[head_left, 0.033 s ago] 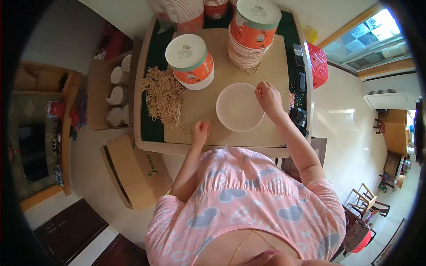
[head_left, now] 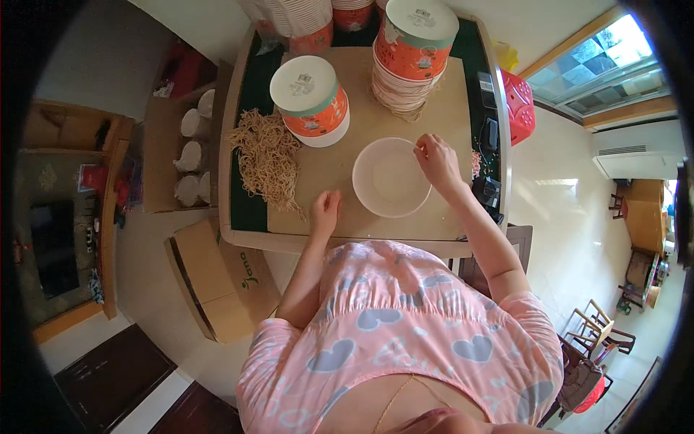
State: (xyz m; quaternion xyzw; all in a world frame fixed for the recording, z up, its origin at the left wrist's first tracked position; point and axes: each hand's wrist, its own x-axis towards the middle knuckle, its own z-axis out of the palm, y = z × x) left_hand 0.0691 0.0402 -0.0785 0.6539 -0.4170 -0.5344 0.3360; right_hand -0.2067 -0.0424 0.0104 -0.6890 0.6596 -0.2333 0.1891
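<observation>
A white paper tub (head_left: 390, 181) stands mouth up on a brown cardboard sheet (head_left: 332, 170), with only its pale inside showing. At its right rim my right hand (head_left: 439, 165) has its fingertips pinched together on the edge. My left hand (head_left: 325, 213) is curled closed over the cardboard, left of the tub and apart from it; whatever its fingers hold, if anything, is hidden. Beyond that hand lies a loose heap of tan twisted strings (head_left: 266, 163).
Upside-down orange-and-green paper tubs form a short stack (head_left: 307, 101) and a taller stack (head_left: 412, 43), the latter above wound cords. More tubs (head_left: 293, 18) line the far edge. Dark devices (head_left: 489, 134) sit at the right, beside a red plastic basket (head_left: 517, 108). A carton (head_left: 173, 152) stands left.
The tub has shifted very slightly toward me. My left hand has moved a little away from me and to the left. My right hand stays at the rim.
</observation>
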